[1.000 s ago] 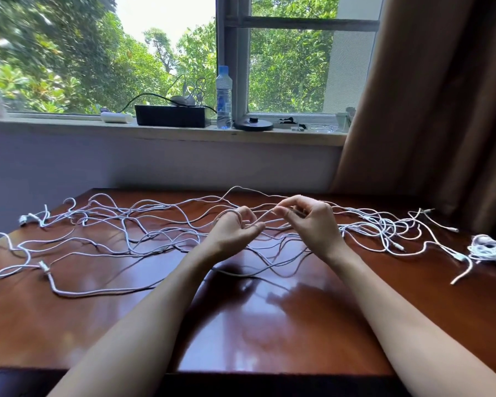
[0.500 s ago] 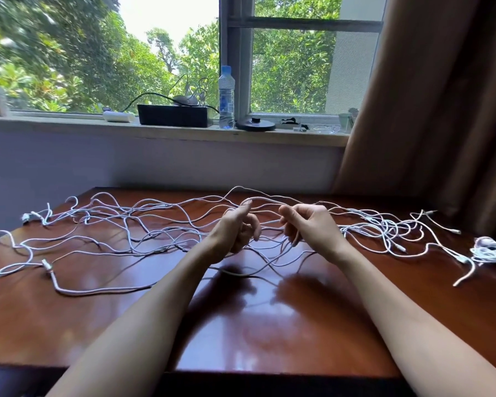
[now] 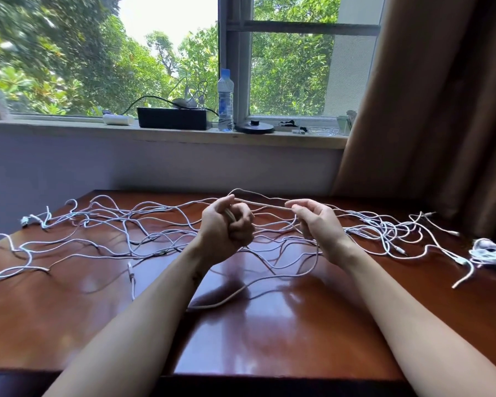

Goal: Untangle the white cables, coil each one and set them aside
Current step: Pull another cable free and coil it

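The left hand (image 3: 226, 229) is fist-gripping a white cable (image 3: 265, 205); the right hand (image 3: 315, 222) is pinching it. They are drawing apart, likely starting coiling

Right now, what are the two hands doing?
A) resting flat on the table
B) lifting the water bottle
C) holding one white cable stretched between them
C: a white cable runs straight from the gripping left hand to the pinching right hand.

We reach both forearms (image 3: 143, 305) forward, our left hand (image 3: 226, 227) fisted round a cable (image 3: 264, 206), our right hand (image 3: 318, 224) near it on the right, pinching the same cable between thumb and forefinger.
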{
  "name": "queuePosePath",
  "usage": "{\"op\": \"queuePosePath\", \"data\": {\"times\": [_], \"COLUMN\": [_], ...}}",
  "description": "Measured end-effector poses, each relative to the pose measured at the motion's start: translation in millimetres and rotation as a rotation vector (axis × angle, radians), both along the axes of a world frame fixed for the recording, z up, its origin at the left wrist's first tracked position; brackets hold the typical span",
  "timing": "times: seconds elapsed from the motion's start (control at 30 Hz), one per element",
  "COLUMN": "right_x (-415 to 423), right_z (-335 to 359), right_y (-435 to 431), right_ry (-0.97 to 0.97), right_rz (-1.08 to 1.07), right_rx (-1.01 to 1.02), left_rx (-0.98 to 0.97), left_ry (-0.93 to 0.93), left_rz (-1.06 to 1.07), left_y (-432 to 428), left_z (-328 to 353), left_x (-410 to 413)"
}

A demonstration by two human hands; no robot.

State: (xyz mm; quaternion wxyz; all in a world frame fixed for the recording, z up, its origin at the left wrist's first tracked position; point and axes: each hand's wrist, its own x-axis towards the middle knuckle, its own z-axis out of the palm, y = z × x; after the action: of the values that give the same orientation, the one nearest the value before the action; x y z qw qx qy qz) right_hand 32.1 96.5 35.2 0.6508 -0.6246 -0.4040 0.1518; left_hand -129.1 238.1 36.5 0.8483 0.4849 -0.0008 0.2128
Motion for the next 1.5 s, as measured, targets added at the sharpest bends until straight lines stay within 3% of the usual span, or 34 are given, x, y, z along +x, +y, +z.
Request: {"op": "queuePosePath", "data": {"times": [0.3, 0.73, 0.93, 1.07, 1.23, 1.5], "right_x": [6.4, -24.2, -28.8, -28.4, -25.8, -35.2], "right_z": [-14.5, -12.4, -10.5, -7.4, -5.8, 1.1], "right_y": [4.5, 2.4, -0.4, -0.5, -1.6, -2.2], "right_ry": [-0.49, -0.535, -0.512, -0.576, -0.558, -0.235], "right_rz": [-0.18, 0.237, 0.182, 0.058, 0.021, 0.12], "right_rx": [-0.143, -0.154, -0.083, -0.045, -0.002, 0.141], "left_rx": [-0.313, -0.477, -0.163, 0.167, 0.382, 0.592], "left_ry": [-0.228, -0.236, -0.038, -0.003, 0.053, 0.088], "left_rz": [0.052, 0.178, 0.415, 0.563, 0.633, 0.586], "left_y": [6.5, 15.9, 10.4, 7.4, 10.0, 4.1], "left_z": [2.6, 6.7, 3.6, -3.1, -9.0, -15.1], "left_x": [-2.2, 0.9, 11.4, 15.6, 17.6, 17.5]}}
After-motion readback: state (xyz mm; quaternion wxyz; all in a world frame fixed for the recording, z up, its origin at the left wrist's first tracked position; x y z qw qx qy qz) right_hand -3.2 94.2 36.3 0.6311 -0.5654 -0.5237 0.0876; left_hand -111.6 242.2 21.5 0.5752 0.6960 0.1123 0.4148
